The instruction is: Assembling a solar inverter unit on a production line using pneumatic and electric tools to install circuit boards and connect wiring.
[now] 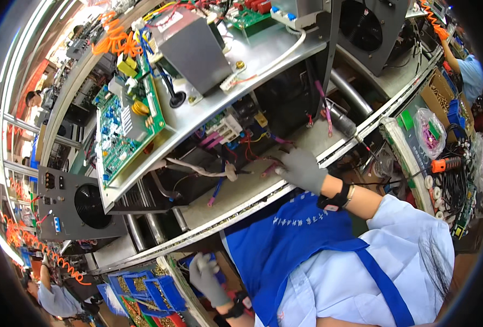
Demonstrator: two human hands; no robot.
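Observation:
My right hand (302,170), in a grey glove, reaches over the front rail of the line to the opening under a metal chassis plate (209,103). Its fingers are closed on a dark cable (274,159), partly hidden by the hand. Next to it a cable end with a purple sleeve (267,171) hangs loose. My left hand (206,279), also gloved, is low by the line's near edge, beside blue parts bins (162,291). Its fingers are apart and slightly bent, with nothing visible in them. On the plate stand a grey box-shaped part (192,52) and a green circuit board (135,139).
Metal rollers (350,92) and a white-edged rail (241,207) run along the line. Fan housings (80,207) stand on both sides. At the right are an orange-handled tool (446,164), a bag of purple parts (429,133) and black cables. Other people work at the far left and right.

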